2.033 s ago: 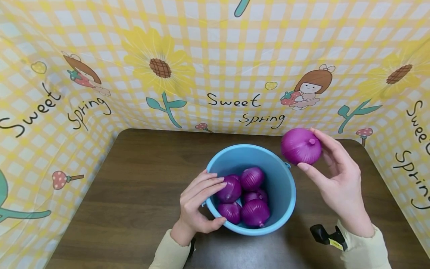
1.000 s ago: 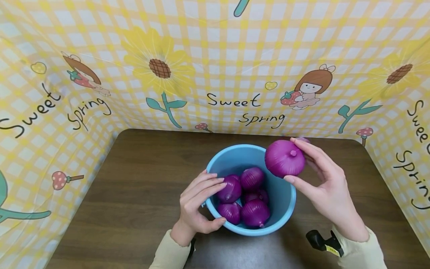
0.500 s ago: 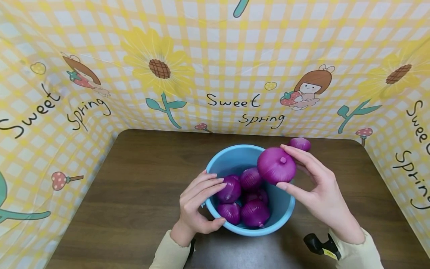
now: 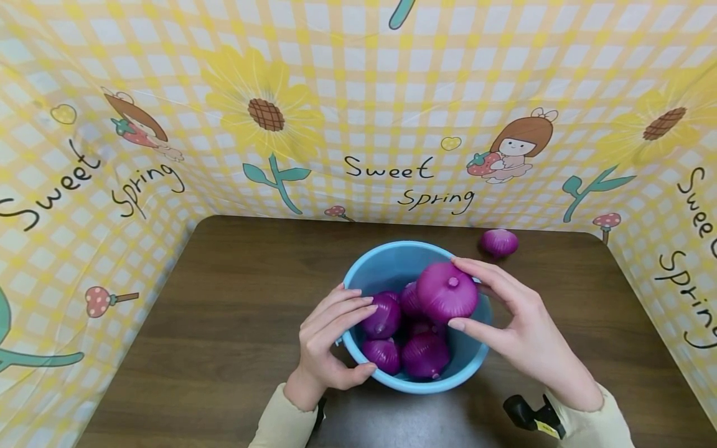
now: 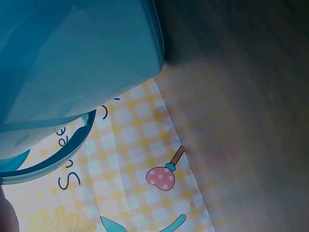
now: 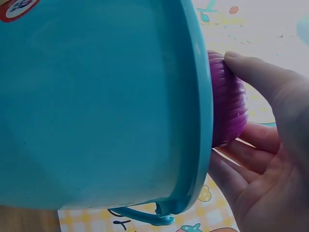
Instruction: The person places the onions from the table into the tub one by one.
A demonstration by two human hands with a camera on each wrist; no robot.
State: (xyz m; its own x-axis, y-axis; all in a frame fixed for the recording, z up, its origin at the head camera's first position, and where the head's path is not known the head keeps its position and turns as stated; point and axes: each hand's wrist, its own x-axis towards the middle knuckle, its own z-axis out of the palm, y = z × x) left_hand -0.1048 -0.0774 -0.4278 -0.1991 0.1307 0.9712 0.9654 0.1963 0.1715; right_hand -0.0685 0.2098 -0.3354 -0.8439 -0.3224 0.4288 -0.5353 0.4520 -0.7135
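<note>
A blue bucket (image 4: 358,261) stands on the table with several purple onions (image 4: 426,354) inside. My left hand (image 4: 330,342) holds the bucket's left rim, its fingers reaching over the edge and its thumb at the front. With thumb and fingers my right hand (image 4: 515,311) grips another purple onion (image 4: 448,291) over the right part of the bucket's mouth, its root end toward the head camera. From the right wrist view, this held onion (image 6: 229,101) shows just beyond the rim, partly hidden by the bucket wall (image 6: 106,106).
One more purple onion (image 4: 499,242) lies on the brown wooden table (image 4: 252,298), behind and right of the bucket. A yellow checked cloth (image 4: 370,112) with printed figures walls the table at the back and sides. The bucket's handle (image 5: 58,157) hangs along its side.
My right hand has carried its onion leftward and down, from right of the bucket to over its mouth. The onion behind on the table has come into sight. My left hand has stayed put.
</note>
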